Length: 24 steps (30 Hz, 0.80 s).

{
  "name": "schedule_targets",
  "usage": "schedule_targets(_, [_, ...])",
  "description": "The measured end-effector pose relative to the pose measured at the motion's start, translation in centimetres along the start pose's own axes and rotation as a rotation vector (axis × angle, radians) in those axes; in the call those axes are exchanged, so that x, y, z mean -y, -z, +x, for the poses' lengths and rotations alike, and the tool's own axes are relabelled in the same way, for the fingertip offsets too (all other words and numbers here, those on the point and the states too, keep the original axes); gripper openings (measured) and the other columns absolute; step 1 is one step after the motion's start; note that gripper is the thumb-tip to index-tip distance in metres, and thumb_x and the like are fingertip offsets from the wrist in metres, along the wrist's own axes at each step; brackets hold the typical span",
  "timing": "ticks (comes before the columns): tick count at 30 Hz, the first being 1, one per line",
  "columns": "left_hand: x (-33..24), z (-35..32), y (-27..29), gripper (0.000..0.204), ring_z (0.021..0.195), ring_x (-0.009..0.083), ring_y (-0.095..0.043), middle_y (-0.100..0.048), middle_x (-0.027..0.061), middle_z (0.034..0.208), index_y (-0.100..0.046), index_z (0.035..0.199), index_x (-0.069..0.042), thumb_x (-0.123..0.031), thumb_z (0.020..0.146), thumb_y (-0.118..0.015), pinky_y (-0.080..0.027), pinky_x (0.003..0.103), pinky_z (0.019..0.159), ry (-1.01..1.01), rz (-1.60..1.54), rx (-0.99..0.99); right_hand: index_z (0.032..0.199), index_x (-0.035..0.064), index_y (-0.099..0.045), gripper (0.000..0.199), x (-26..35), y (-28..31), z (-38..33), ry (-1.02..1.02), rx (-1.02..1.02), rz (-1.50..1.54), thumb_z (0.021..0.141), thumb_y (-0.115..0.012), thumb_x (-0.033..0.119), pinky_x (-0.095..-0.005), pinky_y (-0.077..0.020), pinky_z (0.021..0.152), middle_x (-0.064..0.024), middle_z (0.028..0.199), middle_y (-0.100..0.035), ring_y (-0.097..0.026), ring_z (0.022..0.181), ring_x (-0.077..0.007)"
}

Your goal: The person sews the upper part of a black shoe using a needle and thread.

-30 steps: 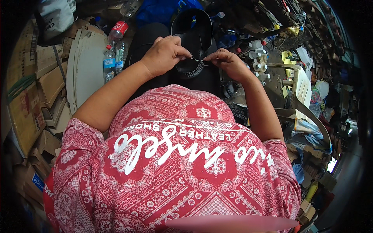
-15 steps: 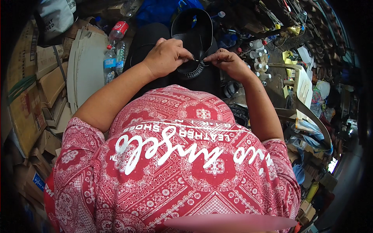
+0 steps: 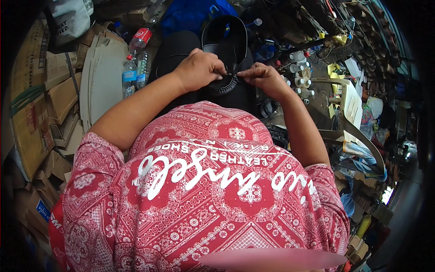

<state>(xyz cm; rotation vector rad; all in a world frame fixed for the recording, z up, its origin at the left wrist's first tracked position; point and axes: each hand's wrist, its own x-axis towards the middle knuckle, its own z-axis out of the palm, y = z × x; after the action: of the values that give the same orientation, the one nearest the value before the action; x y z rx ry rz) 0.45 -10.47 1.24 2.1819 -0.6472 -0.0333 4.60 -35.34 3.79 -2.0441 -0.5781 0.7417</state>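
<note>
A black leather shoe [image 3: 245, 37] rests on my lap, its open heel end pointing away from me. Thick stitching or pleats run round the near toe edge [image 3: 226, 90]. Over the shoe's near part, my left hand [image 3: 199, 71] is closed in a pinch between thumb and forefinger. My right hand [image 3: 264, 78] pinches just to its right. Between the fingertips runs a short stretch of thin dark thread [image 3: 231, 74], and both hands grip it. Whether a needle is on it is too small to tell. Loose dark strands loop over the shoe's inside.
Plastic bottles [image 3: 129, 75] stand left of my legs beside pale curved sheets [image 3: 102, 77] and cardboard boxes [image 3: 62, 102]. A blue plastic bag [image 3: 181, 16] lies ahead. To the right are several small white bottles [image 3: 302, 82], a chair frame [image 3: 358, 124] and rows of dark shoe forms [image 3: 385, 59].
My fingertips have drawn slightly closer together, and the thread between them looks shorter. Both hands sit a little lower over the shoe. The whole view has shifted slightly.
</note>
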Motion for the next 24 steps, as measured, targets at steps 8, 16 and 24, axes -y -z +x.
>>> schedule_targets(8, [-0.3,-1.5,0.1,0.012,0.090,0.0185,-0.057,-0.060,-0.0006,0.081,-0.073,0.087,-0.019,-0.014,0.079,-0.066,-0.036,0.037,0.087,0.015,0.247,-0.081,0.105,0.0128,-0.072,0.028,-0.1,-1.3,-1.0,-0.021,-0.112,0.019,0.081,-0.066,0.000,-0.0232,-0.0461,0.078,-0.0007,0.086,-0.058,-0.055,0.082,-0.0111])
schedule_targets(16, [-0.2,-1.2,0.4,0.017,0.088,0.0180,-0.056,-0.060,-0.0012,0.081,-0.074,0.089,-0.017,-0.008,0.076,-0.068,-0.035,0.035,0.086,-0.002,0.202,-0.081,0.108,0.0108,-0.070,0.028,-0.9,-0.5,-0.4,-0.069,-0.010,0.177,0.083,-0.065,0.002,-0.0242,-0.0468,0.085,-0.0031,0.098,-0.061,-0.059,0.091,-0.0117])
schedule_targets(24, [-0.7,-0.9,-0.1,0.015,0.087,0.0168,-0.057,-0.064,-0.0011,0.082,-0.071,0.091,-0.015,-0.011,0.077,-0.069,-0.032,0.034,0.088,0.096,0.115,-0.103,0.110,0.0052,-0.068,0.026,-0.7,-1.3,-0.6,-0.150,-0.066,0.379,0.084,-0.066,0.004,-0.0230,-0.0465,0.085,-0.0018,0.100,-0.067,-0.059,0.092,-0.0085])
